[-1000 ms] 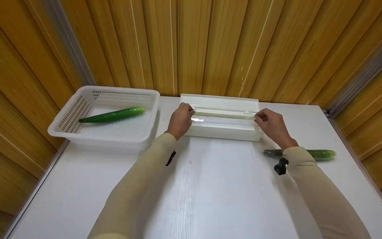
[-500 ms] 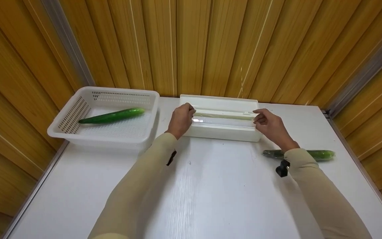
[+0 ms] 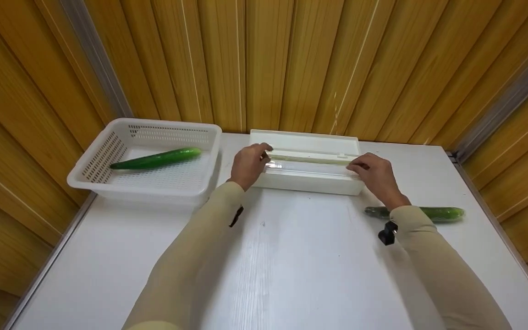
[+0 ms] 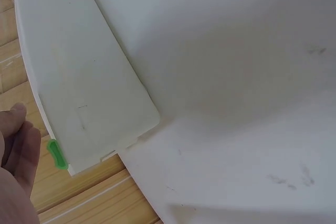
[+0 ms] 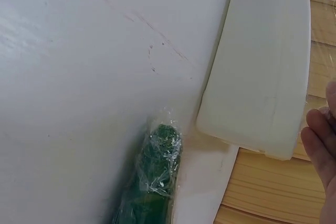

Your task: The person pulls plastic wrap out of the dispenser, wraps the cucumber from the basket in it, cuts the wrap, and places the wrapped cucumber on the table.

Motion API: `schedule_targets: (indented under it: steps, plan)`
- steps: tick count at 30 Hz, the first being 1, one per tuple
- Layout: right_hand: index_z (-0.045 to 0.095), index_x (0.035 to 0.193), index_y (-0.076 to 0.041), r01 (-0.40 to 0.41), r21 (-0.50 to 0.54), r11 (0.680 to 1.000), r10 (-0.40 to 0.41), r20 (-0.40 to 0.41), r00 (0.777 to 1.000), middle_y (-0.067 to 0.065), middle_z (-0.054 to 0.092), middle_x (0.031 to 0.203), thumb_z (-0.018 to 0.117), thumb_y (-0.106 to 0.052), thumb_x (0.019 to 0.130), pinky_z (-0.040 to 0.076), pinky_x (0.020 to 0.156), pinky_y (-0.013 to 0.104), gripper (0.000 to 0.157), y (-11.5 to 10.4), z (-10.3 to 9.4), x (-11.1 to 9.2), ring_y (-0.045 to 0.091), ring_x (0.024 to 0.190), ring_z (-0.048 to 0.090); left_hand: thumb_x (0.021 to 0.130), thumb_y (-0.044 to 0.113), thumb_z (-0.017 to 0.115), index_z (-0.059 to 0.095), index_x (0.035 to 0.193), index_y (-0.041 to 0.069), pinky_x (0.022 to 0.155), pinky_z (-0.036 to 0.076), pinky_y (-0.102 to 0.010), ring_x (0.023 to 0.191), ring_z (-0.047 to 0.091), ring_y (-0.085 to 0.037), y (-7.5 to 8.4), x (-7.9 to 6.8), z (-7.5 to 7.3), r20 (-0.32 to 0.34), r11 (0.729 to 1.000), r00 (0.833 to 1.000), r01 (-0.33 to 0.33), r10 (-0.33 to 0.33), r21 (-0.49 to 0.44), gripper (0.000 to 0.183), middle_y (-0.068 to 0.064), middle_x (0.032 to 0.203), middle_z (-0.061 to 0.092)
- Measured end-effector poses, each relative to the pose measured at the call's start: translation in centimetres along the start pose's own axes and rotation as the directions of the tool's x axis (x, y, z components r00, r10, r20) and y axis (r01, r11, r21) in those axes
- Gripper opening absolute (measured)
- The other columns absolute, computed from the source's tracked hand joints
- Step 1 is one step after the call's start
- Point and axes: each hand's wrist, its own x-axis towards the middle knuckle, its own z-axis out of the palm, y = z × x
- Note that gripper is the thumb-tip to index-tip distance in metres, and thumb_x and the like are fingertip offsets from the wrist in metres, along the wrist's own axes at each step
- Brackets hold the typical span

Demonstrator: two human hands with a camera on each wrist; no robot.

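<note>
A white cling film dispenser (image 3: 310,184) stands by the back wall with its lid (image 3: 305,141) raised. Clear cling film (image 3: 307,168) lies across its opening, glossy near the left end. At that left end my left hand (image 3: 247,166) pinches the film's edge; in the left wrist view the fingertips (image 4: 20,113) meet beside the box, near a green tab (image 4: 56,154). My right hand (image 3: 376,176) pinches the film at the right end, and a wrinkled bit shows by its fingers (image 5: 317,129) in the right wrist view. A film-wrapped cucumber (image 3: 442,213) lies partly behind the right wrist.
On the left of the white table (image 3: 300,266) stands a white perforated basket (image 3: 142,192), holding a green cucumber (image 3: 156,159). Yellow wood-look panels (image 3: 264,64) rise behind the table and on both sides.
The right hand's fingers loosened half a second ago and have closed together again, a little further inward on the film. My left hand has shifted slightly, its index finger reaching further over the box.
</note>
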Motion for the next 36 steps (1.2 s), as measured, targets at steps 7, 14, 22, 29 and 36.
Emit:
schedule_targets:
  steps: [7,14,22,29,36]
  plan:
    - [0.08,0.096,-0.002,0.049,-0.084,0.995,-0.052,-0.045,0.998,0.01,0.074,0.092,0.078,0.003,0.094,0.042,0.074,0.008,0.006,0.0,-0.4,0.3,0.026,0.086,0.07,0.093,0.01,0.083,0.085,0.099,0.013,0.082,0.059,-0.034,0.093,0.07,-0.02,-0.1,0.1,-0.2,-0.086,0.995,0.995,-0.036,0.045,0.098,0.006,0.0,0.097,0.078]
    - [0.078,0.096,-0.002,0.063,-0.156,0.986,-0.07,-0.045,0.996,0.011,0.072,0.091,0.077,0.005,0.094,0.047,0.074,0.019,0.007,-0.6,-0.9,0.4,0.026,0.085,0.069,0.094,0.013,0.082,0.085,0.1,0.012,0.081,0.06,-0.035,0.092,0.072,-0.022,0.0,0.1,-0.9,-0.096,0.99,0.993,-0.057,0.07,0.13,0.006,-0.001,0.097,0.08]
    - [0.073,0.1,0.002,0.078,-0.195,0.978,-0.088,-0.044,0.995,0.014,0.07,0.094,0.075,0.003,0.097,0.049,0.074,0.027,0.004,-1.0,-1.3,0.3,0.027,0.085,0.067,0.094,0.014,0.082,0.085,0.1,0.011,0.081,0.06,-0.035,0.092,0.072,-0.021,-0.2,0.0,-1.7,-0.109,0.992,0.99,-0.082,0.092,0.099,0.007,-0.002,0.097,0.081]
    - [0.07,0.098,0.001,0.15,-0.188,0.971,-0.17,-0.095,0.981,0.015,0.067,0.093,0.074,0.004,0.097,0.043,0.078,0.013,0.005,-1.0,-1.4,0.4,0.028,0.086,0.067,0.093,0.009,0.082,0.082,0.096,0.005,0.084,0.06,-0.035,0.093,0.075,-0.022,-0.5,-0.2,-2.1,-0.153,0.989,0.979,-0.144,0.137,-0.031,0.006,-0.004,0.096,0.08]
    - [0.07,0.1,0.002,0.141,-0.206,0.968,-0.17,-0.135,0.976,0.016,0.068,0.094,0.074,0.003,0.098,0.05,0.078,0.025,0.005,-1.3,-1.9,0.5,0.029,0.087,0.068,0.094,0.007,0.08,0.08,0.098,0.002,0.085,0.06,-0.032,0.093,0.076,-0.022,-0.2,0.0,-2.8,-0.173,0.975,0.972,-0.183,0.16,-0.125,0.007,-0.007,0.098,0.079]
